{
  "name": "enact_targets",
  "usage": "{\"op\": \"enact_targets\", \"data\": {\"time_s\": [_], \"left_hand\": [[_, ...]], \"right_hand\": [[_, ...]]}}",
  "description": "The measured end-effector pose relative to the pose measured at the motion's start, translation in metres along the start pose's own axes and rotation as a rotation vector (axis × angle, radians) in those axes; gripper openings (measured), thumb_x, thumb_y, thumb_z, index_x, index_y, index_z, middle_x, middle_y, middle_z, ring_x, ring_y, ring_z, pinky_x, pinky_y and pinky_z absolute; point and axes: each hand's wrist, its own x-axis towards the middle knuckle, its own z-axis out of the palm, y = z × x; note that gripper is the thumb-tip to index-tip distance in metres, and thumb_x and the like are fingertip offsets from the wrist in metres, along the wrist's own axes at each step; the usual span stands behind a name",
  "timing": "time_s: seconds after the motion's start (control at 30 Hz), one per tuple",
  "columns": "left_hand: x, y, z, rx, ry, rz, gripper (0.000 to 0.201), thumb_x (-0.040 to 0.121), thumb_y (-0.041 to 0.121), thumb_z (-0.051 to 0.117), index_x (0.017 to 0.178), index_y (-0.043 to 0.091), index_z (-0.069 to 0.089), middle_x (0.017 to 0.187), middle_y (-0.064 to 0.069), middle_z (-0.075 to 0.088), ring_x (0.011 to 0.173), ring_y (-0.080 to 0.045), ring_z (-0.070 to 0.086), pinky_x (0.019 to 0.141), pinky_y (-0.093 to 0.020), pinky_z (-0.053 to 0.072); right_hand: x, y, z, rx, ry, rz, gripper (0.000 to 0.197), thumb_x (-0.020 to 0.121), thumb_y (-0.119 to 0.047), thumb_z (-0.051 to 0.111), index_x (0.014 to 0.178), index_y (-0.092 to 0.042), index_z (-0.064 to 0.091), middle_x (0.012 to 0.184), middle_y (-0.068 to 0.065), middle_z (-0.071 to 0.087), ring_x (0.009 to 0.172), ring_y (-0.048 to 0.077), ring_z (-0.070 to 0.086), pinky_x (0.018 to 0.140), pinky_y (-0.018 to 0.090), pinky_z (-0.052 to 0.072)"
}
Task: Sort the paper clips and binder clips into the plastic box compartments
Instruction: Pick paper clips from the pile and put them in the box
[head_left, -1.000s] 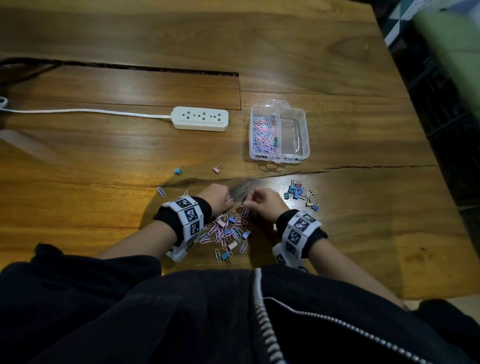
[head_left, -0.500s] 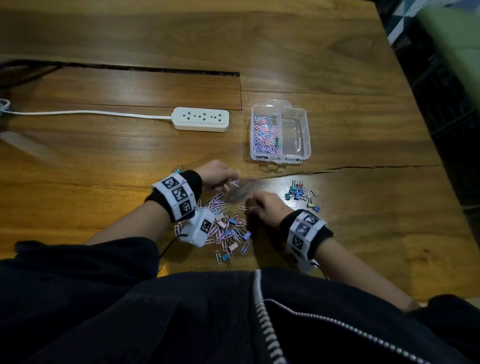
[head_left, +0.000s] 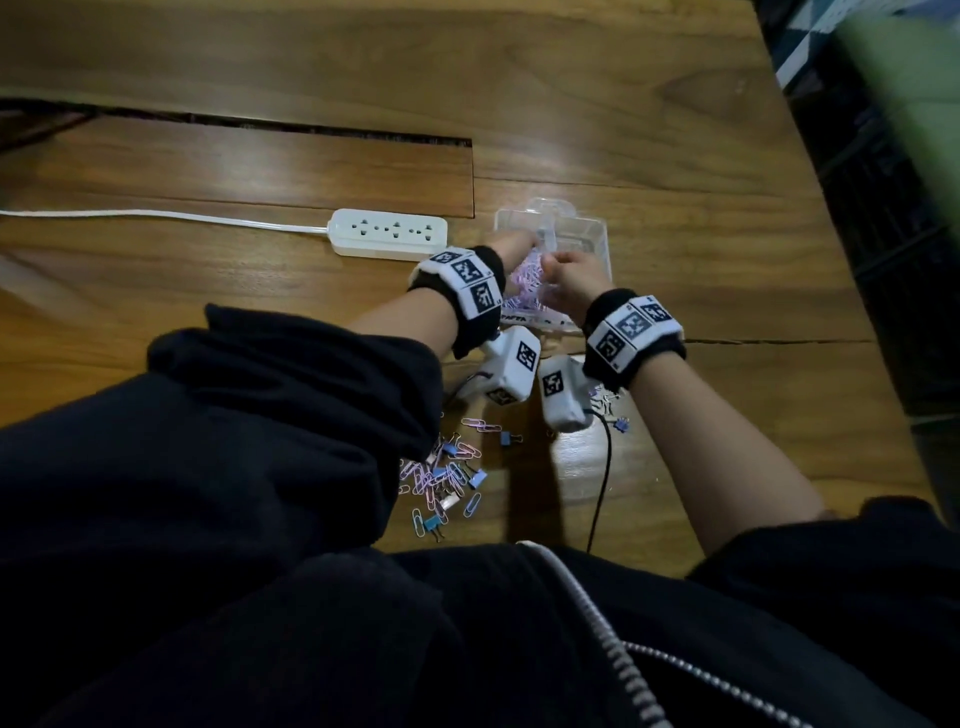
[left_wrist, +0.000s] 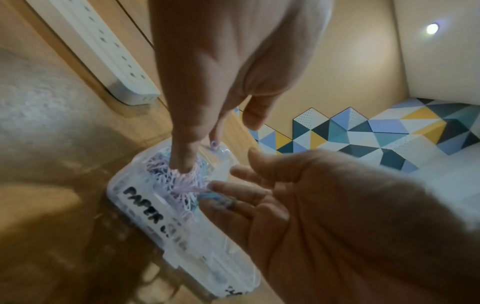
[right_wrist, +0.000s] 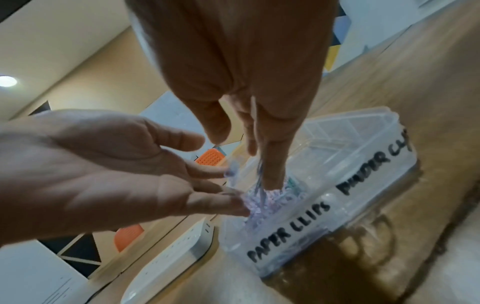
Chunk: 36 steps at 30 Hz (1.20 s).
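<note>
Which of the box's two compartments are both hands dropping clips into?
The compartment marked PAPER CLIPS, already heaped with pastel paper clips. The one marked BINDER CLIPS beside it looks empty.

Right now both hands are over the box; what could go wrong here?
1. Clips falling from the open right hand may land in the binder compartment beside the paper clips.
2. The hands crowd the light box; the left hand could knock it.
3. The pile near the table edge could be swept off by a sleeve.

We see a glossy varnished wooden desk (head_left: 675, 130), a clear smooth plastic box (head_left: 587, 234), a white glossy plastic power strip (head_left: 389, 239) and matt black cloth sleeves (head_left: 234, 441).
</note>
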Motion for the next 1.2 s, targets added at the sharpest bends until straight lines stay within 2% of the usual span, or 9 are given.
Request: {"op": "enact_targets", "data": {"time_s": [0.07, 0.13, 0.23, 0.37, 0.47, 0.63, 0.77, 0.97, 1.2], "left_hand": [[0.005, -0.004, -0.002, -0.023, -0.017, 0.015, 0.040, 0.093, 0.013, 0.045, 0.132, 0.004, 0.039, 0.133, -0.016, 0.041, 0.121, -0.030, 0.045, 0.101, -0.036, 0.043], [0.004, -0.008, -0.006, -0.025, -0.057, 0.044, 0.038, 0.093, 0.012, 0.044, 0.130, 0.006, 0.042, 0.135, -0.014, 0.040, 0.123, -0.028, 0.044, 0.101, -0.035, 0.042], [-0.007, -0.017, -0.021, 0.131, -0.059, 0.142, 0.030, 0.094, 0.012, 0.045, 0.122, 0.005, 0.050, 0.112, -0.008, 0.050, 0.095, -0.018, 0.051, 0.079, -0.025, 0.048], [-0.035, -0.046, -0.057, 0.582, -0.016, 0.297, 0.025, 0.091, 0.007, 0.051, 0.114, -0.002, 0.055, 0.091, -0.009, 0.057, 0.067, -0.011, 0.051, 0.061, -0.018, 0.048], [-0.053, -0.077, -0.083, 0.956, 0.032, 0.337, 0.021, 0.087, 0.009, 0.058, 0.108, 0.005, 0.059, 0.109, -0.010, 0.061, 0.086, -0.015, 0.054, 0.075, -0.020, 0.045], [-0.069, -0.121, -0.112, 1.335, 0.020, 0.223, 0.040, 0.084, 0.016, 0.061, 0.122, 0.013, 0.051, 0.125, -0.009, 0.048, 0.109, -0.021, 0.051, 0.093, -0.028, 0.047], [-0.072, -0.140, -0.114, 1.382, 0.087, 0.266, 0.054, 0.087, 0.028, 0.058, 0.137, 0.018, 0.040, 0.131, -0.009, 0.042, 0.119, -0.022, 0.044, 0.098, -0.031, 0.043], [-0.070, -0.152, -0.094, 1.387, 0.173, 0.414, 0.036, 0.090, 0.022, 0.054, 0.125, 0.013, 0.054, 0.121, -0.008, 0.051, 0.113, -0.022, 0.046, 0.098, -0.032, 0.043], [-0.065, -0.154, -0.081, 1.260, 0.164, 0.437, 0.020, 0.088, 0.004, 0.050, 0.105, 0.007, 0.060, 0.107, -0.009, 0.059, 0.099, -0.023, 0.055, 0.089, -0.032, 0.048]], "right_hand": [[-0.005, 0.003, 0.001, 0.071, -0.037, 0.014, 0.022, 0.095, -0.008, 0.037, 0.081, -0.017, 0.050, 0.073, 0.001, 0.046, 0.063, 0.011, 0.045, 0.058, 0.022, 0.041], [-0.011, 0.008, 0.000, 0.086, -0.033, -0.035, 0.023, 0.094, -0.003, 0.033, 0.100, -0.007, 0.054, 0.076, 0.000, 0.046, 0.067, 0.010, 0.044, 0.065, 0.022, 0.040], [-0.027, 0.015, -0.004, 0.136, 0.021, -0.145, 0.023, 0.092, 0.003, 0.035, 0.091, -0.008, 0.055, 0.083, 0.000, 0.050, 0.074, 0.010, 0.048, 0.073, 0.022, 0.044], [-0.066, 0.041, 0.000, -0.037, -0.005, -0.201, 0.023, 0.086, 0.006, 0.047, 0.077, -0.015, 0.052, 0.081, 0.001, 0.053, 0.069, 0.010, 0.050, 0.063, 0.020, 0.044], [-0.089, 0.072, 0.018, -0.438, -0.191, -0.235, 0.015, 0.082, 0.000, 0.060, 0.097, -0.004, 0.061, 0.090, 0.001, 0.054, 0.076, 0.010, 0.049, 0.070, 0.021, 0.041], [-0.098, 0.110, 0.031, -0.794, -0.222, -0.262, 0.022, 0.078, -0.009, 0.064, 0.098, -0.016, 0.058, 0.109, 0.001, 0.048, 0.104, 0.019, 0.049, 0.096, 0.041, 0.043], [-0.098, 0.106, 0.018, -0.821, -0.200, -0.284, 0.029, 0.078, 0.003, 0.058, 0.104, -0.010, 0.054, 0.107, 0.003, 0.046, 0.100, 0.018, 0.047, 0.088, 0.024, 0.038], [-0.103, 0.107, 0.038, -0.976, -0.235, -0.375, 0.038, 0.084, -0.016, 0.058, 0.122, -0.016, 0.051, 0.125, 0.007, 0.046, 0.119, 0.023, 0.041, 0.105, 0.039, 0.036], [-0.105, 0.104, 0.047, -1.108, -0.213, -0.488, 0.020, 0.088, -0.014, 0.051, 0.105, -0.008, 0.059, 0.110, 0.010, 0.055, 0.101, 0.026, 0.052, 0.088, 0.035, 0.044]]}}
